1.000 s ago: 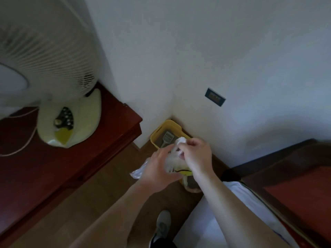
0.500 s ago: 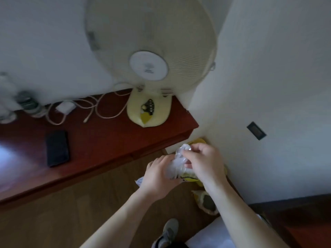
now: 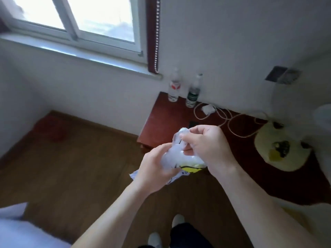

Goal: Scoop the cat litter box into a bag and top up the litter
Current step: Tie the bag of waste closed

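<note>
Both hands hold a crumpled plastic bag (image 3: 176,158) in mid-air over the wooden floor (image 3: 71,167). The left hand (image 3: 154,169) grips its lower part with curled fingers, and the right hand (image 3: 209,147) pinches its top. A red-brown desk (image 3: 179,120) stands just behind, with two bottles (image 3: 182,90) at its far edge.

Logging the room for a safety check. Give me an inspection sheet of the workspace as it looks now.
Surface: red-brown table, wood floor.
Job's things: bag held in the air; litter box not in view.
Clutter: red-label bottle, green-label bottle and fan base on the table.
Hands: left hand and right hand both grip the bag.
Cables: white charger with looped cable on the table.
Surroundings: window, white wall.
</note>
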A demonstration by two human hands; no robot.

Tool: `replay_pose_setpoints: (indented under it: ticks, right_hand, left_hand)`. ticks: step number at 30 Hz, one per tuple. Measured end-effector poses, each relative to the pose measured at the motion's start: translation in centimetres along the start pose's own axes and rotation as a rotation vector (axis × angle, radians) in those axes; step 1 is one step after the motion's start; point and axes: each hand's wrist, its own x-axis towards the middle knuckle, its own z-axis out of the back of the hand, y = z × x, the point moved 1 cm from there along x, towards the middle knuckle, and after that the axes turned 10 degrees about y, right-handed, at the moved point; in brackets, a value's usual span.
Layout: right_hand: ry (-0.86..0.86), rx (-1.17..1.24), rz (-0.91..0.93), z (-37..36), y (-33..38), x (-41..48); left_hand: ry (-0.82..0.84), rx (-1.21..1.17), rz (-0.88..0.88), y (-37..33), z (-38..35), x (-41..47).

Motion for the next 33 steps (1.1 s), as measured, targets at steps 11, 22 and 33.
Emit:
replay_pose_setpoints:
  ticks: [11, 22, 33]
  right_hand:
    - [0.585, -0.085, 0.118, -23.5, 7.8, 11.4]
    - [0.927, -0.185, 0.174, -42.8, 13.8, 19.3]
    - [0.878, -0.286, 0.182, -63.9, 17.1, 25.9]
  left_hand:
    - [-0.518, -0.083, 0.287, 9.6, 18.8, -5.8]
    - [-0.853, -0.013, 0.48, 17.7, 32.4, -8.5]
    - [-0.871, -0.016, 0.518, 31.9, 49.9, -10.8]
